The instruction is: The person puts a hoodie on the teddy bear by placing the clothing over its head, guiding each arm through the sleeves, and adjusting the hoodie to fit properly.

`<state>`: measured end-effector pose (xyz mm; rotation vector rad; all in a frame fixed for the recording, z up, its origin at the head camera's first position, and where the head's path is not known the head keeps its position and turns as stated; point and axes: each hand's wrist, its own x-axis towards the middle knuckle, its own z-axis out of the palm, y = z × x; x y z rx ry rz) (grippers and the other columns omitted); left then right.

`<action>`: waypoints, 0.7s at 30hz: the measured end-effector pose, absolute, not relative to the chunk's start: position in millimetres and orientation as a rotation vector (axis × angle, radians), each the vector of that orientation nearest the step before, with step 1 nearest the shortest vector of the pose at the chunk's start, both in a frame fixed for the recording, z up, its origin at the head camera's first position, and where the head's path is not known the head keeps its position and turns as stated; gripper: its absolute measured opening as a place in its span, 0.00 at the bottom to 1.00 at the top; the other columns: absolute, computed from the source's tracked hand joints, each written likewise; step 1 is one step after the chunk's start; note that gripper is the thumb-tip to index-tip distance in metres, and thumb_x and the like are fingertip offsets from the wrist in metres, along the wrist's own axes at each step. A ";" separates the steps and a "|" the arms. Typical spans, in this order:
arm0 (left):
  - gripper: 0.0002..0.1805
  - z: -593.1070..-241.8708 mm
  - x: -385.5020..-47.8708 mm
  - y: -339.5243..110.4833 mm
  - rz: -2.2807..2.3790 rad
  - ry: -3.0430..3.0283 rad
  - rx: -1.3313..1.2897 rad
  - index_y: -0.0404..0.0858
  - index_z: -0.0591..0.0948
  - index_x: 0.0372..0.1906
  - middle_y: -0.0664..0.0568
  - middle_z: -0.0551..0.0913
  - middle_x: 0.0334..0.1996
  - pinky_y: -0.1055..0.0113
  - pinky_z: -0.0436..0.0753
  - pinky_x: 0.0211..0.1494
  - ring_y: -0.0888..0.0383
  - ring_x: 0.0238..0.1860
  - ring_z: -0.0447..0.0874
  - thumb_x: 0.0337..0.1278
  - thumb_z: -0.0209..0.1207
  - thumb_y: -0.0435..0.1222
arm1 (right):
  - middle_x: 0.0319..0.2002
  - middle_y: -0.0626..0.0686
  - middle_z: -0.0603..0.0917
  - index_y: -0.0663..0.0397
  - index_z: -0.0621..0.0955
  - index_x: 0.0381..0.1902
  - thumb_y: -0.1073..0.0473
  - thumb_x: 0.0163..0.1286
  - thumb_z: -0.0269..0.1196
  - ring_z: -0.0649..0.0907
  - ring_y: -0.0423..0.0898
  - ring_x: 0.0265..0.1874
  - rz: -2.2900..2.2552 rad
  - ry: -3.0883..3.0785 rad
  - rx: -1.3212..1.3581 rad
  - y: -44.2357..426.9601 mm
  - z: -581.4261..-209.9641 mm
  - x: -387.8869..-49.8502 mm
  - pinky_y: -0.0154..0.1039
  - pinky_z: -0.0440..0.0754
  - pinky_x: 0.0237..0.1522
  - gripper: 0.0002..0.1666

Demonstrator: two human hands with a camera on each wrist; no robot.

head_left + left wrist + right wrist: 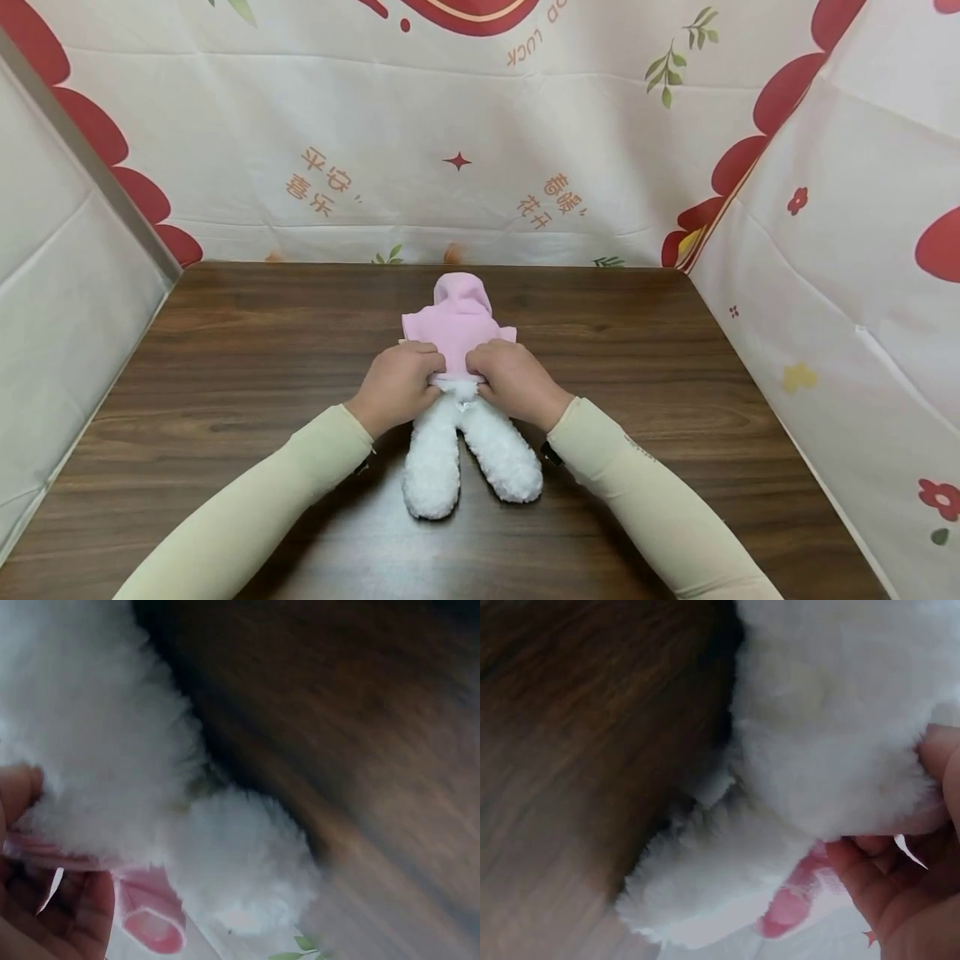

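- Two sides of the pink shirt (459, 329) are pinched — left hand (399, 382) on one, right hand (523, 383) opposite — seemingly to keep it level.
- White plush toy (454, 393) lies between the hands, legs (431, 471) on their near side, probably for even reach.
- Table (262, 358) beneath carries it.

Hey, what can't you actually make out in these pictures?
Head view: how far the white plush toy reaches under the pink garment, which covers it.
Head view: the dark print on the right sleeve, too small to read.
Left wrist view: part of the left hand, cut off by the left and bottom edges; tabletop grain, blurred.
Right wrist view: part of the right hand, cut off by the right edge.
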<state>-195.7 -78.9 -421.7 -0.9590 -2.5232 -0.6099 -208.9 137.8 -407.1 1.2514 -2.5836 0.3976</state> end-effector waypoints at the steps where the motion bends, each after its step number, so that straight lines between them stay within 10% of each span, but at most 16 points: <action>1: 0.14 -422.5 -195.5 -77.7 -0.598 -2.513 -0.942 0.47 0.72 0.18 0.61 0.68 0.20 0.64 0.72 0.27 0.60 0.24 0.68 0.33 0.63 0.26 | 0.18 0.43 0.62 0.47 0.65 0.18 0.75 0.49 0.63 0.64 0.41 0.21 0.388 -2.566 1.245 137.3 -408.2 -209.3 0.36 0.64 0.26 0.22; 21: 0.09 -425.8 -186.4 -67.3 -0.390 -2.514 -0.953 0.42 0.80 0.21 0.55 0.73 0.23 0.61 0.78 0.32 0.52 0.29 0.73 0.38 0.69 0.28 | 0.21 0.45 0.67 0.48 0.68 0.20 0.66 0.49 0.67 0.68 0.42 0.21 0.303 -2.590 1.217 139.6 -412.8 -201.9 0.36 0.67 0.24 0.16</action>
